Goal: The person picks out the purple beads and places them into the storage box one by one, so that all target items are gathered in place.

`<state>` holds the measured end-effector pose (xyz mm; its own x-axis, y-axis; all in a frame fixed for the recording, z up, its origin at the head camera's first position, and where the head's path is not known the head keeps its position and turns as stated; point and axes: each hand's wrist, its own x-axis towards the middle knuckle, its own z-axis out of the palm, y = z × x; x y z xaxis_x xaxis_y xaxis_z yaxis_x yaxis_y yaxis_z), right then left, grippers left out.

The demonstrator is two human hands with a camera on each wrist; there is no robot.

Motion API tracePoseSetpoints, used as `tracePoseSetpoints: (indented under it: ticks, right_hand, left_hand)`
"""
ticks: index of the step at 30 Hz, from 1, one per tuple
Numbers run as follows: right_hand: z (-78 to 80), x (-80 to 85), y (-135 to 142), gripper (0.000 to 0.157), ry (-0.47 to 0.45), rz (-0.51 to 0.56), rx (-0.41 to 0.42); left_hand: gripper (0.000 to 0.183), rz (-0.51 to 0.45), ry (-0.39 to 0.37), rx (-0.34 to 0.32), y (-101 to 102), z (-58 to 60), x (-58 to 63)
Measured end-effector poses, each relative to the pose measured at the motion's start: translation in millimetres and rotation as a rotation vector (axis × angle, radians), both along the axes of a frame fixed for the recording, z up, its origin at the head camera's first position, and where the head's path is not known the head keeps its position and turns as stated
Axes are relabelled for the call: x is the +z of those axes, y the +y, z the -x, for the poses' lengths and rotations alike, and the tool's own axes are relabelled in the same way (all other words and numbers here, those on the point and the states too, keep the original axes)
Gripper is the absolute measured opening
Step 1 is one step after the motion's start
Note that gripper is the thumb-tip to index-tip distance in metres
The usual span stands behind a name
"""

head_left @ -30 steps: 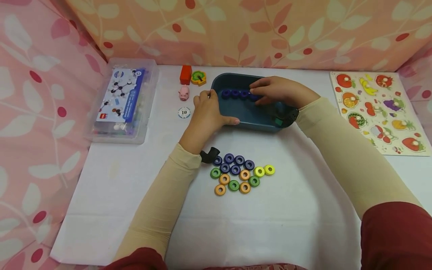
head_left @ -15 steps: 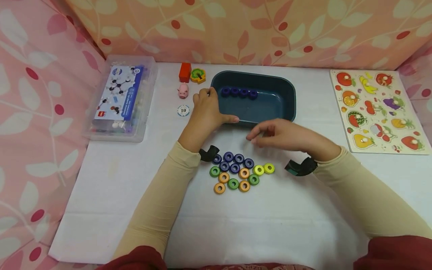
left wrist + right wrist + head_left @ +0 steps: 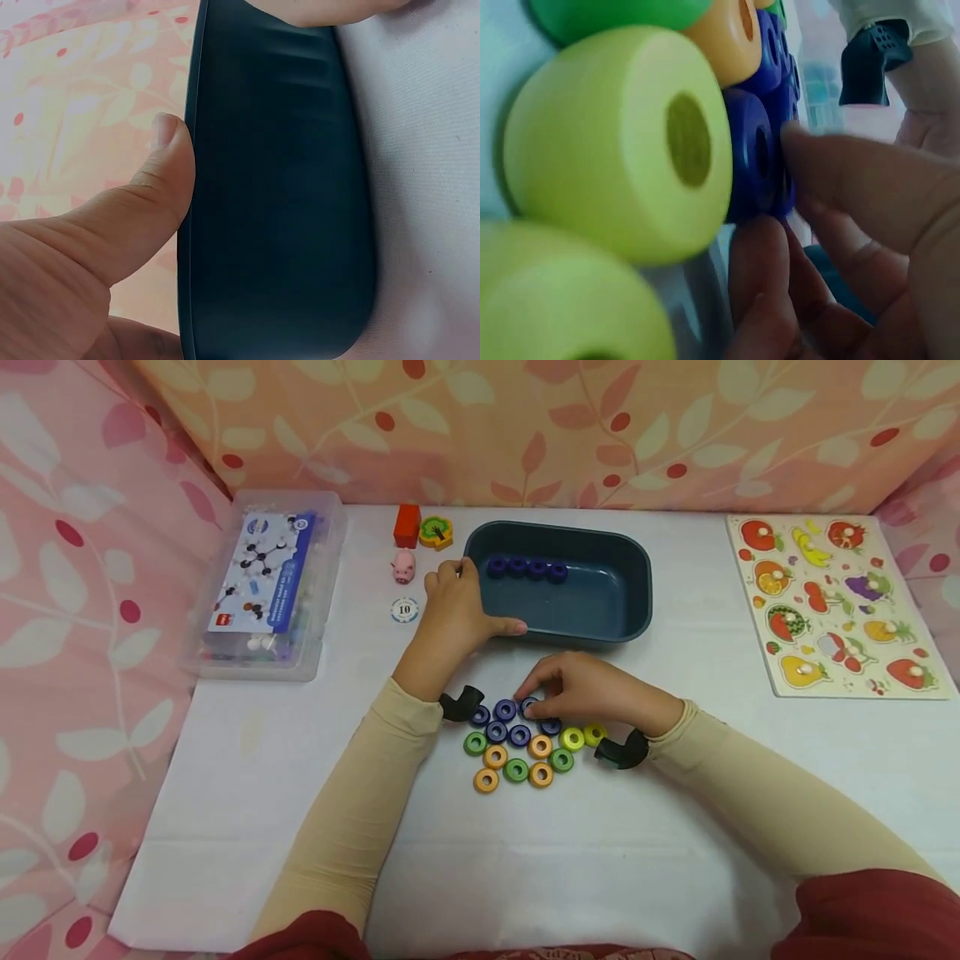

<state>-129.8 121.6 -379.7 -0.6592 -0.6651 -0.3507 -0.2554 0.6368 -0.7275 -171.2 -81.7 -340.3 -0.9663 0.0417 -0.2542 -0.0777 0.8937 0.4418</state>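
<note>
A dark teal plastic tub (image 3: 592,602) stands at the back of the table. Inside it, purple ring beads (image 3: 517,567) lie in a row along the far left. My left hand (image 3: 453,610) grips the tub's left end, thumb on the near rim and fingers round the left side; the left wrist view shows the thumb (image 3: 161,172) on the rim. In front of the tub, my right hand (image 3: 592,693) pinches a purple ring bead (image 3: 529,705) at the back of a cluster of beads. Its thumb (image 3: 855,180) touches the purple beads in the right wrist view.
Orange beads (image 3: 486,780), green beads (image 3: 516,770) and yellow beads (image 3: 572,740) complete the cluster. Left of the tub are a red block (image 3: 407,526), a tree piece (image 3: 436,532), a toy pig (image 3: 403,567) and a chip (image 3: 405,610). A clear case (image 3: 262,577) and fruit puzzle (image 3: 836,610) flank them.
My right hand has come out of the tub, leaving a row of purple beads there, and moved down to the cluster onto a purple bead. The left hand stays on the tub.
</note>
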Motion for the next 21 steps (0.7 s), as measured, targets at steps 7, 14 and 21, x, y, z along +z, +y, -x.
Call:
tracePoseSetpoints:
  ticks: [7, 14, 21]
  right_hand:
    - [-2.9, 8.2, 7, 0.020, 0.058, -0.030, -0.010]
    - [19.0, 69.7, 19, 0.024, 0.074, -0.046, -0.148]
    - [98.6, 74.9, 37, 0.048, 0.000, -0.195, -0.336]
  left_hand:
    - [0.123, -0.002, 0.005, 0.004, 0, -0.1, -0.1]
    - [0.123, -0.002, 0.003, 0.004, 0, 0.2, 0.3]
    - [0.125, 0.000, -0.009, 0.016, 1, -0.6, 0.4]
